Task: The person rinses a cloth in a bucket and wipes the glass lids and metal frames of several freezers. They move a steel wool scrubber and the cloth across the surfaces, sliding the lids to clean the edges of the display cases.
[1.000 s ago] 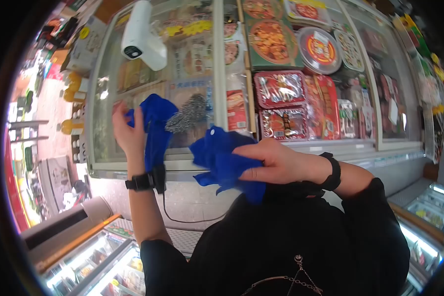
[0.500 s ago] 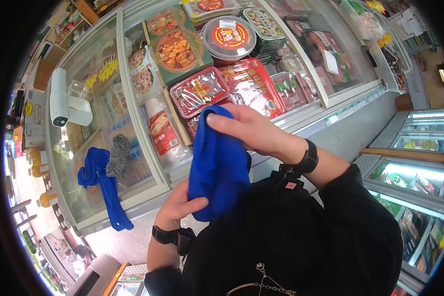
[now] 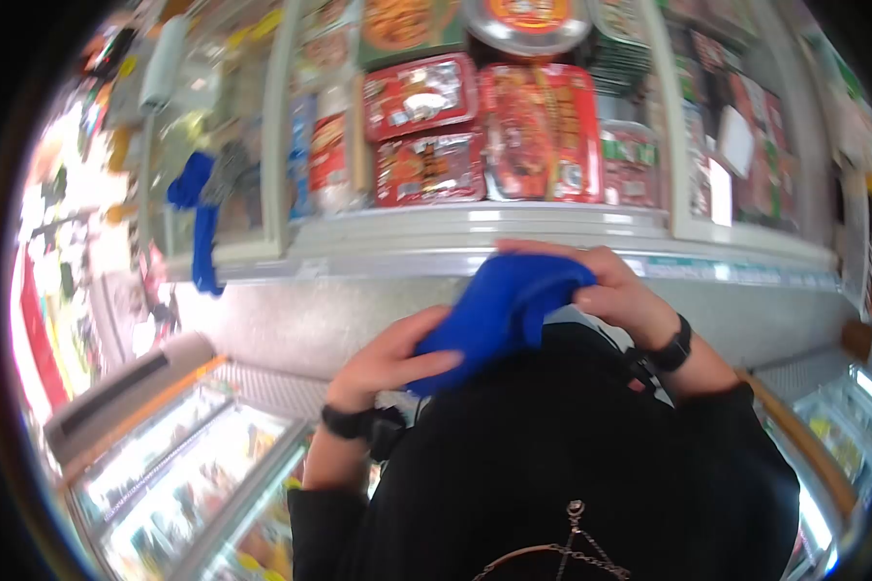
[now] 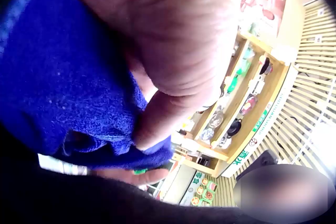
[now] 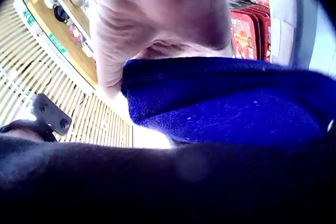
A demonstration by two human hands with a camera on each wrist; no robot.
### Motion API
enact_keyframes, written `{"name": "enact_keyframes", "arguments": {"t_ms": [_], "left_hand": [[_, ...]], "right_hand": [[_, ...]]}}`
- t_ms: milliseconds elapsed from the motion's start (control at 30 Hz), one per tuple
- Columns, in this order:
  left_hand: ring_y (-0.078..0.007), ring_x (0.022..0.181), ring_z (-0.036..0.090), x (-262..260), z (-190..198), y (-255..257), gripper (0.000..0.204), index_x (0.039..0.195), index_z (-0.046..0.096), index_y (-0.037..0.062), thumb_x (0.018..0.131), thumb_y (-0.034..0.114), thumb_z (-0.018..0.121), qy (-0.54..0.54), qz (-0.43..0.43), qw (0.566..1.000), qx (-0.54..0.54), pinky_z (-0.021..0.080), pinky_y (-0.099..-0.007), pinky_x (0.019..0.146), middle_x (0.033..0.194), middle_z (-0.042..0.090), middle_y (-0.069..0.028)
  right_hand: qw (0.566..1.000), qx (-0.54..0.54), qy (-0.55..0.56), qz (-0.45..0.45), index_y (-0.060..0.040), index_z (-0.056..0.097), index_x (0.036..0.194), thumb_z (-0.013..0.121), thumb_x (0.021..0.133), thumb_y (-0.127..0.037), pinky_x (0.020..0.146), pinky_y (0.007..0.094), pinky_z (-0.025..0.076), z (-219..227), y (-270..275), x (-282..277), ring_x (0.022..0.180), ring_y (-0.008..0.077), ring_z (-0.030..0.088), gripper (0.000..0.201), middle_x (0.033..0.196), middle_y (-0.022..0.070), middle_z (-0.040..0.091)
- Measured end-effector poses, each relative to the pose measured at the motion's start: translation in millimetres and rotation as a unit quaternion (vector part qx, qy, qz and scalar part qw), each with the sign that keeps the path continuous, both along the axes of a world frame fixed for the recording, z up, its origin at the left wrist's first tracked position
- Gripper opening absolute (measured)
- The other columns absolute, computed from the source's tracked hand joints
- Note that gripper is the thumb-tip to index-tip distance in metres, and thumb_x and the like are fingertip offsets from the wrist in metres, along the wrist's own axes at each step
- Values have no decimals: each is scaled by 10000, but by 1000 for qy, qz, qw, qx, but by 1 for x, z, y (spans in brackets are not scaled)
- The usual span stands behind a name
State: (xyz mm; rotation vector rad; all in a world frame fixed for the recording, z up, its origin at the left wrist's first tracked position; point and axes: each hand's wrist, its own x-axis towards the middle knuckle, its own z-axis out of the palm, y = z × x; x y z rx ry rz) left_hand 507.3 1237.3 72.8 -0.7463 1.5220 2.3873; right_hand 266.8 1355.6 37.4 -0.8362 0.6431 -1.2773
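Note:
A blue cloth (image 3: 499, 310), folded over itself, is held between both hands in front of the black shirt. The left hand (image 3: 392, 358) grips its lower left end, thumb on top; in the left wrist view the thumb presses into the cloth (image 4: 68, 77). At the upper right end the right hand (image 3: 615, 290) pinches the cloth, and the right wrist view shows thumb and fingers around its edge (image 5: 220, 103). A second blue cloth (image 3: 204, 232) hangs over the freezer's front edge at the left, beside a grey mesh scrubber (image 3: 231, 172).
The glass-topped freezer (image 3: 475, 232) spans the view beyond the hands, with red packaged trays (image 3: 421, 97) inside. A white device (image 3: 165, 63) stands on its left glass. Lit display cases (image 3: 184, 465) lie at lower left and right.
The view has swung left and down. The cloth, upright between the hands half a second ago, now slants from lower left to upper right. A second ago only the right hand held it.

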Motion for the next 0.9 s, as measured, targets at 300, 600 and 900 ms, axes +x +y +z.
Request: {"name": "enact_keyframes", "arguments": {"t_ms": [300,600,900], "left_hand": [[-232,1000,500,-12,2,18,315,1145,517,35,844,118,558,72,-47,863,-498,398,-324,841,1115,509,-123],[-138,794,560,129,-32,-57,138,955,599,-4,845,38,528,-72,252,865,-428,445,-244,707,863,581,-73],[-153,716,554,158,-53,-106,111,886,602,-19,813,-13,519,-78,381,822,-417,425,-241,673,770,586,-83]], "right_hand": [[970,158,183,22,-27,344,1300,669,746,-74,926,298,386,-13,-12,28,1081,142,480,643,1193,63,495],[944,60,298,128,-24,486,1144,604,758,-168,767,274,466,14,-225,73,888,151,561,429,1001,81,581],[794,-198,527,230,-43,554,1108,496,801,-560,815,385,430,-110,-277,163,986,342,505,604,1088,186,490]]}}
